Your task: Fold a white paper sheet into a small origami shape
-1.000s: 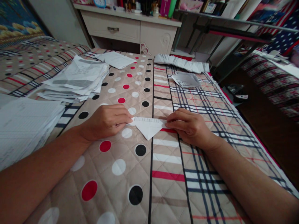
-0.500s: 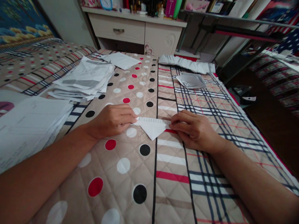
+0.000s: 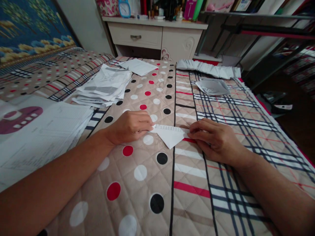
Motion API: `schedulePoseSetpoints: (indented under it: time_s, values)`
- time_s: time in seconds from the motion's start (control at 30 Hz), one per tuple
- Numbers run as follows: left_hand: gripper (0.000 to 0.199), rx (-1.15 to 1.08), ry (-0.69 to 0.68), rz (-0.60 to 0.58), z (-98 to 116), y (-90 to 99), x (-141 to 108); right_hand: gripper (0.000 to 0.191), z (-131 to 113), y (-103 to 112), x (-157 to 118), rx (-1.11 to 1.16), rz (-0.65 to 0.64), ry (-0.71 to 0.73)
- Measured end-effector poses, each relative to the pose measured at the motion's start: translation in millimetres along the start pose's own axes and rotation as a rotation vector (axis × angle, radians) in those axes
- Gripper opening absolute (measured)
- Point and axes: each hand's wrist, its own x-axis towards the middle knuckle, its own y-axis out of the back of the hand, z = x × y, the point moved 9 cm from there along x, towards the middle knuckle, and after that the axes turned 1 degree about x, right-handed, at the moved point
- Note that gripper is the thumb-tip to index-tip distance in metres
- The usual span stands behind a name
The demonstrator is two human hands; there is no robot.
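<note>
The left hand point(image 3: 133, 126) and right hand point(image 3: 216, 137) are bare; behind each, a tapering forearm point(image 3: 73, 164) seems bare too, though dimly lit.

This looks like a bedroom in a home. Most of the view is taken up by a wide bed surface under a quilted bedspread point(image 3: 137, 205), beige with red, black and white dots, stripes and plaid. Beyond its far edge stands a cream dresser point(image 3: 182, 39) with a metal-handled drawer point(image 3: 123, 34) and scroll ornament, its top crowded with personal items: a blue clock point(image 3: 124, 9), small bottles and jars, a purple box point(image 3: 190, 9) and a green tube point(image 3: 197, 10). A colourful panel point(image 3: 36, 26) picturing trees stands at the left, and a metal-framed shelf point(image 3: 226, 14) holds more belongings at the right.
</note>
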Motion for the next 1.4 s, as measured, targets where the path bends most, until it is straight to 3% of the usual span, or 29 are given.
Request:
schedulePoseSetpoints:
  time_s: [0.17, 0.33, 0.43, 0.6, 0.7, 0.77, 0.87, 0.93, 1.0, 1.07, 1.2, 1.27, 1.4]
  values:
    - [0.019, 0.003, 0.002, -0.063, 1, -1.8, 3, 0.015, -1, 1, 1, -0.002, -0.01, -0.009]
    - [0.018, -0.059, 0.114, -0.091, -3, -2.0, 1, 0.015, -4, 1, 6, 0.041, -0.014, -0.029]
    - [0.008, -0.104, 0.201, -0.076, -7, -3.9, 3, 0.019, 3, 0, 10, 0.05, 0.059, -0.116]
    - [0.026, -0.145, 0.394, -0.07, -24, -18.1, 6, 0.018, 19, -8, 16, 0.029, 0.135, -0.304]
    - [0.037, -0.232, 0.518, -0.071, -37, -27.9, 2, 0.031, 30, -12, 21, 0.002, 0.035, -0.485]
    - [0.046, -0.297, 0.577, -0.057, -44, -31.6, 0, 0.024, 37, -16, 25, -0.015, -0.097, -0.594]
    - [0.039, -0.394, 0.589, -0.102, -50, -37.8, 4, 0.009, 41, -21, 37, 0.067, -0.251, -0.629]
    - [0.028, -0.485, 0.621, -0.174, -55, -43.4, 11, 0.009, 45, -21, 46, 0.221, -0.24, -0.641]
    - [0.02, -0.578, 0.665, -0.214, -62, -45.6, 20, 0.01, 54, -17, 53, 0.342, -0.122, -0.677]
    - [0.016, -0.632, 0.698, -0.148, -72, -39.9, 31, 0.013, 63, -7, 57, 0.358, 0.077, -0.697]
    - [0.021, -0.699, 0.8, 0.242, -100, -21.2, 37, 0.013, 72, 3, 47, 0.309, 0.445, -0.7]
    - [0.028, -0.821, 0.874, 0.429, -109, -23.4, 30, 0.013, 73, -1, 41, 0.329, 0.508, -0.676]
    - [0.032, -0.982, 0.973, 0.625, -108, -35.3, 18, 0.009, 72, -9, 37, 0.421, 0.557, -0.603]
